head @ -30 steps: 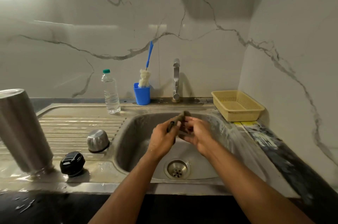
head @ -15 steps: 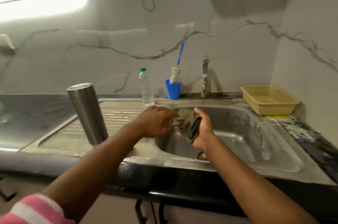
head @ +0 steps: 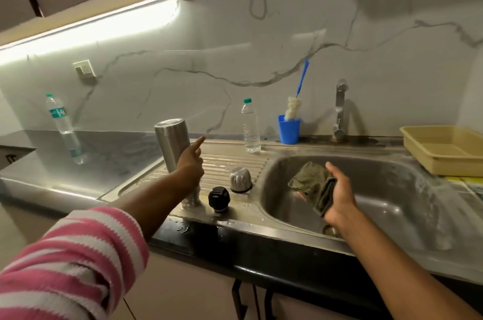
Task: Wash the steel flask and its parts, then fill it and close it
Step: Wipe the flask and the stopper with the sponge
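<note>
Far to the left of the left hand [head: 192, 163], a plastic water bottle [head: 62, 127] stands on the table [head: 86, 152] by the wall, out of the action. The left hand is stretched over the draining board [head: 224, 160] with its forefinger pointing and the other fingers curled, gripping nothing that shows; it sits just in front of the steel flask [head: 173, 144], which stands mouth-down on the board, and whether it touches the flask cannot be told. Tall and upended on ribbed, wet steel, the flask would likely tip or skid if that hand bumps it instead of closing round it. Just right of the hand lie the black stopper [head: 219, 198] and the steel cup cap [head: 240, 180], near the board's front edge; a careless sweep could knock the stopper to the floor. Further right, the right hand [head: 339, 197] hovers over the sink [head: 392, 189], thumb up, fingers wrapped round a folded green scrub cloth [head: 312, 185]. Wet fingers might let it slip.
</note>
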